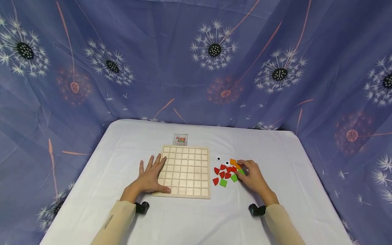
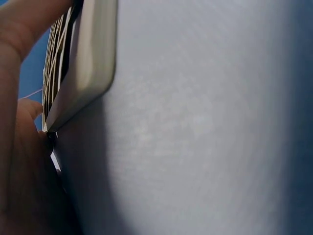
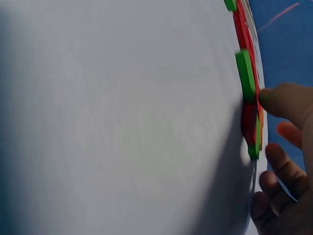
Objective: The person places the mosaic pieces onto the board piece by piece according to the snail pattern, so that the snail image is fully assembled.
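Note:
A pale wooden board (image 1: 186,172) with a grid of square recesses lies flat on the table. My left hand (image 1: 148,178) rests across its left edge, fingers spread, thumb on the near left corner. The board's corner (image 2: 98,54) shows beside that hand in the left wrist view. To the board's right, my right hand (image 1: 252,175) reaches over a group of small flat pieces. Its index finger is at the orange pieces (image 1: 233,162), its thumb beside green ones. Thumb and fingers stand apart in the right wrist view, near a green piece (image 3: 246,76).
Several red quarter-round pieces (image 1: 215,181) and a green square (image 1: 223,183) lie between board and right hand. Two white discs with black dots (image 1: 218,159) sit behind them. A small gridded picture card (image 1: 180,139) lies beyond the board on the white tablecloth (image 1: 196,221).

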Motion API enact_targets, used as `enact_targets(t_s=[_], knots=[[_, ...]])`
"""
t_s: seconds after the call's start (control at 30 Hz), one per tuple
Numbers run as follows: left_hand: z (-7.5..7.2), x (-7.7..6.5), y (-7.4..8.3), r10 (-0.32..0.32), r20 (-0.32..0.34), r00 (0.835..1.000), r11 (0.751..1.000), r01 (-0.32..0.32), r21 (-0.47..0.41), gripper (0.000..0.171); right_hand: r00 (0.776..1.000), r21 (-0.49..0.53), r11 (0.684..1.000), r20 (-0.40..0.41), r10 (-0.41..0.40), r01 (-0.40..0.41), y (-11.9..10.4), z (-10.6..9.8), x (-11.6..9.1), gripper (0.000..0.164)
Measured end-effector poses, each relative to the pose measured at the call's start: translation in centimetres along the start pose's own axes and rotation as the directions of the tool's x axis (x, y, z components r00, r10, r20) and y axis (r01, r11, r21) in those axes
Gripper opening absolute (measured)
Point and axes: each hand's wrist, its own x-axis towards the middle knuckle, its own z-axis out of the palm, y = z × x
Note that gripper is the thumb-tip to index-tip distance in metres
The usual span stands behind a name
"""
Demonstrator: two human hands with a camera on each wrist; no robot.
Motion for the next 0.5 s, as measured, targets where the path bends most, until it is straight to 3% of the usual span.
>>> enact_targets(t_s=[0.17,0.5], knots=[[0.0,-0.1,0.0,0.001,-0.017,1.0,1.0,-0.001,0.013,0.142,1.0,-0.007,1.0,-0.004,-0.004,0.004,-0.6,0.7,0.3,0.035],[0.2,-0.2,0.0,-0.011,-0.01,1.0,1.0,0.011,0.004,0.143,0.992,-0.044,0.999,0.127,0.006,-0.001,-1.3,-0.1,1.6,0.028]])
